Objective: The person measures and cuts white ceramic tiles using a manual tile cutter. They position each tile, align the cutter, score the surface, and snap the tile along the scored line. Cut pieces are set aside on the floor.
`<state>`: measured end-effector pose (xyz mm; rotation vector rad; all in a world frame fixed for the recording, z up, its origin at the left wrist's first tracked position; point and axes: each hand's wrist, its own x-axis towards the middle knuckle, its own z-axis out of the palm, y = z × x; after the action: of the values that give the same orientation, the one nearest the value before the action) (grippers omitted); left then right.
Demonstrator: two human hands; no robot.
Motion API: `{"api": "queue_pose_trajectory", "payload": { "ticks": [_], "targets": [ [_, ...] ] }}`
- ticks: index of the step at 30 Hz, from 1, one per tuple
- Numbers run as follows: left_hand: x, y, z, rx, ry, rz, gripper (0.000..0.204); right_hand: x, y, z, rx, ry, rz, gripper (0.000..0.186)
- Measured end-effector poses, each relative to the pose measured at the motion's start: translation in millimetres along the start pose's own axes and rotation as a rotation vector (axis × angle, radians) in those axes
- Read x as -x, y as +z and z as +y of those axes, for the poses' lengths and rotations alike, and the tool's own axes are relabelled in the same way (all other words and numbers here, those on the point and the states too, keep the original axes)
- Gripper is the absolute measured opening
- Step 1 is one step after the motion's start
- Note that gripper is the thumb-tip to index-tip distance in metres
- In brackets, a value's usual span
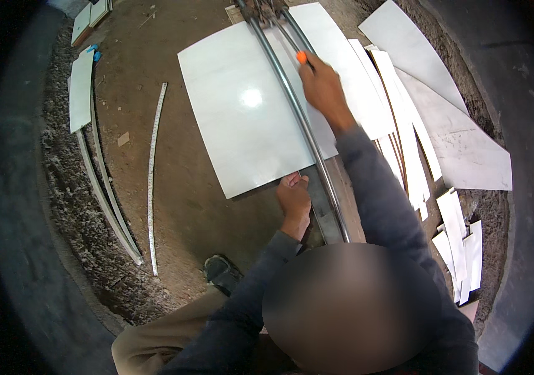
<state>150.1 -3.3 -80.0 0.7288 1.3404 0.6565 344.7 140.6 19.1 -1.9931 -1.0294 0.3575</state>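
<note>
A large white glossy tile (229, 119) lies on a manual tile cutter, beneath its two long metal rails (284, 90). My right hand (325, 89) is closed round the cutter's handle (302, 57), whose orange end shows past my fingers, toward the far end of the rails. At the tile's near edge, left of the rails, my left hand (294, 199) has its fingers curled and pinched on that edge. Its fingertips are partly hidden. Part of the cutter's flat base (324, 219) shows in front of the tile.
White tile strips (414, 134) and larger pieces (467, 140) lie at the right, with smaller offcuts (460, 240) nearer. On the left are a long measuring strip (153, 181), narrow strips (106, 187) and a white piece (81, 94). My shoe (222, 273) rests on the dirt floor.
</note>
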Motion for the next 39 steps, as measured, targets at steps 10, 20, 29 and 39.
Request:
{"api": "queue_pose_trajectory", "payload": {
  "ticks": [10, 20, 29, 39],
  "targets": [
    [-13.0, -6.6, -14.9, -0.023, 0.041, -0.060, 0.036, -88.7, 41.0, -0.4, 0.039, 0.065, -0.010, 0.048],
    [-9.6, -48.5, 17.0, 0.269, -0.310, -0.156, 0.035, -108.8, -16.0, -59.3, 0.329, -0.026, -0.050, 0.049],
    [-19.1, -105.3, 36.7, 0.718, -0.096, -0.013, 0.052, -132.2, -32.2, -84.4, 0.351, -0.114, -0.099, 0.048],
    [-20.9, -114.7, 30.8, 0.723, -0.159, -0.030, 0.049, -125.0, -24.6, -77.1, 0.332, -0.005, -0.091, 0.050]
  ]
}}
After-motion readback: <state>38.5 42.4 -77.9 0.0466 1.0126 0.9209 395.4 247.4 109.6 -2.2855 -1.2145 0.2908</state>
